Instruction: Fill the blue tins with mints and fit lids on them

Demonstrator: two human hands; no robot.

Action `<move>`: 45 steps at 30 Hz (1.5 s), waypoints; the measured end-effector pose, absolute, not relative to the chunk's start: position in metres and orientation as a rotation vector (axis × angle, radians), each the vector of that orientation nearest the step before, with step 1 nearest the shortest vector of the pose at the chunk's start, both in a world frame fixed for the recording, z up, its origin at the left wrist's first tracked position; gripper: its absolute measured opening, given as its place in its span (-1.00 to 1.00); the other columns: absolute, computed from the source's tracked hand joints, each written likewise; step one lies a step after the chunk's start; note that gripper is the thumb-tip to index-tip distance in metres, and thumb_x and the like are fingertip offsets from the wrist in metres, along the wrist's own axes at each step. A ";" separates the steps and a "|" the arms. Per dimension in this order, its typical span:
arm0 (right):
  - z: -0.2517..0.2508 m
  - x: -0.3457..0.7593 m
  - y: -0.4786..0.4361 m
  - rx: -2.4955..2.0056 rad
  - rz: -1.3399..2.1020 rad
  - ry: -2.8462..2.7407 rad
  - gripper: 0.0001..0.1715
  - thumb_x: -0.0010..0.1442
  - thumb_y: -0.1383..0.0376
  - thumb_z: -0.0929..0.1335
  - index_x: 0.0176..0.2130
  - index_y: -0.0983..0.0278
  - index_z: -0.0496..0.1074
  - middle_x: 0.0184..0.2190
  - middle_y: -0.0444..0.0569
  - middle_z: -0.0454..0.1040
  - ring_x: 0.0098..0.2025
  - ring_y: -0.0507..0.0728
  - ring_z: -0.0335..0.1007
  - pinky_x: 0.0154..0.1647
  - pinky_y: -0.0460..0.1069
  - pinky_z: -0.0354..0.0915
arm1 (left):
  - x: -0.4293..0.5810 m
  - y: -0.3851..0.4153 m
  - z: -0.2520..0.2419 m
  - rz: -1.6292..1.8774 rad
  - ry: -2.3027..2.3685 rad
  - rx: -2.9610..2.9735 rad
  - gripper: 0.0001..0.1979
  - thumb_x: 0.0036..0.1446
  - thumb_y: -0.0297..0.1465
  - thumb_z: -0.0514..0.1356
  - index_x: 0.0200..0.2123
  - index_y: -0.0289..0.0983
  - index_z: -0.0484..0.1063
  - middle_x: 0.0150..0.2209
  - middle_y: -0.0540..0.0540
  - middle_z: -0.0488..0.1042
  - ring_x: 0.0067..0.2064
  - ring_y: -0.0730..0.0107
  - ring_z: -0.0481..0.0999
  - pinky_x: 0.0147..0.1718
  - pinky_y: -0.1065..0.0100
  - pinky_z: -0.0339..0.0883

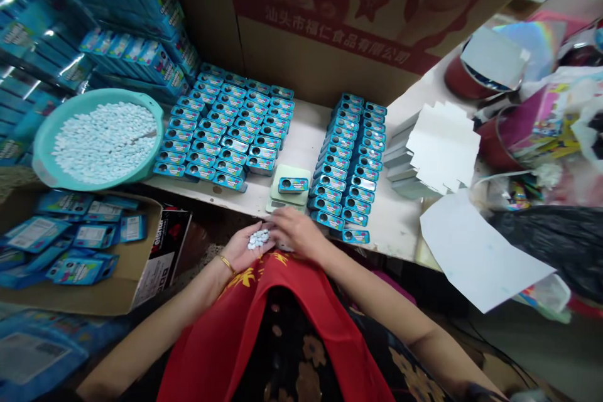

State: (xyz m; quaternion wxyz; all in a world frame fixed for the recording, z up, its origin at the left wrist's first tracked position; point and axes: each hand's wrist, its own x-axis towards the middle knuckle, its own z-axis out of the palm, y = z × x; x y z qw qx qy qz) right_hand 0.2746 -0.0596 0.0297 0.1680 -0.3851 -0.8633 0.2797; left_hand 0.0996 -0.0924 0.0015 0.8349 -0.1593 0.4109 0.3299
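Left grip (pixel 245 246) cupped open, palm up, just off front edge of surface (pixel 306 144). Heap of white tablets (pixel 258 239) lies in my palm. Keep palm level and fingers raised, or tablets roll off.

Right grip (pixel 298 231) curled just beside heap. Best to pick few at once, fingertips only.

Cannot tell if right holds anything: fingertips hidden under knuckles. Tin (pixel 293 185) on green pad (pixel 292 171) near front edge; whether lid open or shut, unclear.

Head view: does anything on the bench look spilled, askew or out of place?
Nothing spilled. The white sheet hangs well over the table edge at the right, and the stack of white cards beside it is fanned crooked. The blue tins stand in tidy rows; tablets lie in the cupped left hand.
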 end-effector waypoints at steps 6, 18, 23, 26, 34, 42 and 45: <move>0.024 0.291 -0.036 -1.218 0.860 -2.311 -0.70 0.14 0.22 0.25 -0.11 0.25 0.32 -0.20 0.00 0.36 -0.12 0.09 0.23 -0.11 0.00 0.19 | 0.099 -0.084 0.003 0.746 0.856 -0.301 -0.76 0.10 -0.53 0.00 -0.19 -0.47 0.36 -0.23 -0.29 0.46 -0.15 0.21 0.45 -0.17 0.25 0.33; 0.010 0.256 -0.049 -1.179 0.661 -2.748 -0.78 0.17 0.34 0.20 -0.15 0.26 0.29 -0.31 -0.03 0.30 -0.24 0.09 0.17 -0.32 -0.06 0.22 | 0.105 -0.066 0.000 0.818 0.871 -0.301 -0.83 0.09 -0.55 0.00 -0.41 -0.41 0.38 -0.42 -0.16 0.47 -0.33 0.36 0.48 -0.20 0.25 0.35; 0.003 0.262 -0.043 -1.195 0.733 -2.596 -0.81 0.15 0.34 0.21 -0.19 0.29 0.30 -0.32 -0.01 0.32 -0.25 0.08 0.20 -0.25 -0.05 0.21 | 0.111 -0.057 0.000 0.815 0.876 -0.283 -0.84 0.06 -0.58 0.02 -0.41 -0.42 0.39 -0.43 -0.18 0.47 -0.33 0.36 0.48 -0.21 0.28 0.36; 0.002 0.268 -0.033 -1.261 0.762 -2.397 -0.84 0.12 0.36 0.22 -0.25 0.31 0.32 -0.34 -0.02 0.33 -0.25 0.07 0.21 -0.22 -0.06 0.20 | 0.114 -0.046 0.000 0.834 0.860 -0.267 -0.84 0.05 -0.58 0.03 -0.36 -0.47 0.41 -0.41 -0.22 0.48 -0.31 0.36 0.48 -0.21 0.34 0.36; -0.002 0.277 0.009 -1.498 0.725 -2.208 -0.79 0.08 0.39 0.23 -0.24 0.28 0.36 -0.31 0.00 0.35 -0.22 0.09 0.26 -0.19 -0.04 0.20 | 0.102 -0.033 0.002 0.846 0.897 -0.261 -0.76 0.05 -0.55 0.05 -0.20 -0.51 0.38 -0.19 -0.36 0.44 -0.06 0.13 0.39 -0.15 0.27 0.35; 0.003 0.300 0.000 -1.463 0.798 -1.839 -0.85 0.09 0.34 0.25 -0.32 0.25 0.40 -0.35 -0.05 0.39 -0.26 0.06 0.31 -0.24 -0.04 0.25 | 0.071 -0.067 -0.007 0.917 0.975 -0.381 -0.75 0.06 -0.56 0.03 -0.18 -0.46 0.37 -0.24 -0.31 0.47 -0.17 0.21 0.47 -0.24 0.29 0.41; 0.008 0.316 -0.008 -1.546 0.758 -1.662 -0.85 0.08 0.31 0.26 -0.35 0.26 0.41 -0.35 -0.06 0.40 -0.26 0.06 0.31 -0.28 -0.04 0.26 | 0.060 -0.080 -0.015 0.919 1.044 -0.430 -0.80 0.07 -0.56 0.02 -0.26 -0.44 0.40 -0.38 -0.26 0.49 -0.30 0.31 0.51 -0.38 0.40 0.44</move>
